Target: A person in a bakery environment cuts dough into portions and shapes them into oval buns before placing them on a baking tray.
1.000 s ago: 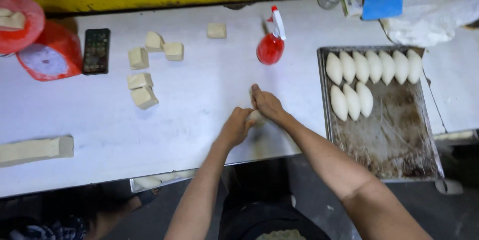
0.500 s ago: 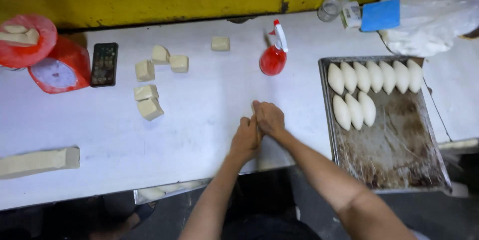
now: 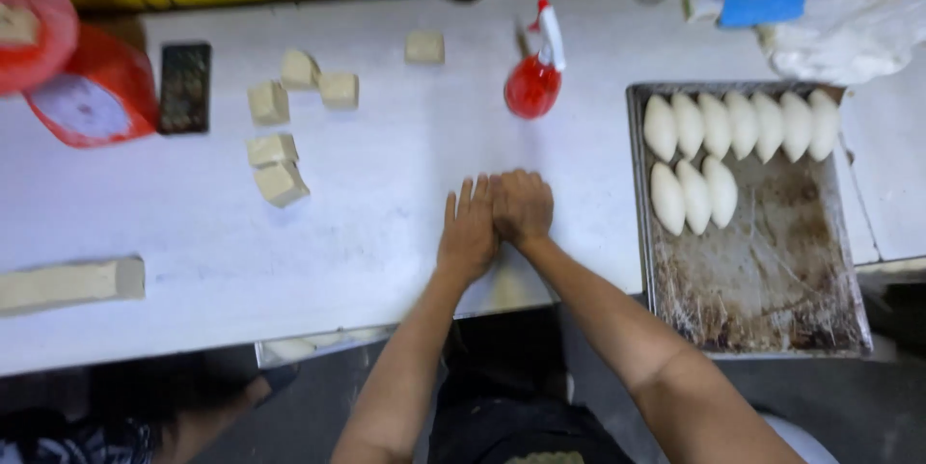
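Observation:
My left hand [image 3: 468, 231] lies flat on the white table [image 3: 367, 223] with its fingers stretched forward, pressed against my right hand [image 3: 522, 207]. The right hand is cupped, knuckles up, over a small dough piece that stays hidden under it. Several cut dough cubes [image 3: 280, 182] sit to the left of my hands, and one more cube [image 3: 424, 46] lies near the back edge. To the right, a worn metal tray [image 3: 762, 281] carries two rows of shaped white dough loaves [image 3: 738, 124].
A red spray bottle [image 3: 533, 83] stands just behind my hands. At the far left are a dark phone [image 3: 183, 88], a red scale [image 3: 92, 102] and a red bowl [image 3: 34, 30]. A long dough block [image 3: 68, 283] lies at the left front. A white bag [image 3: 858, 15] sits at the back right.
Both hands have slid forward over the table, away from its front edge. The dough piece that showed between them a second ago is now covered.

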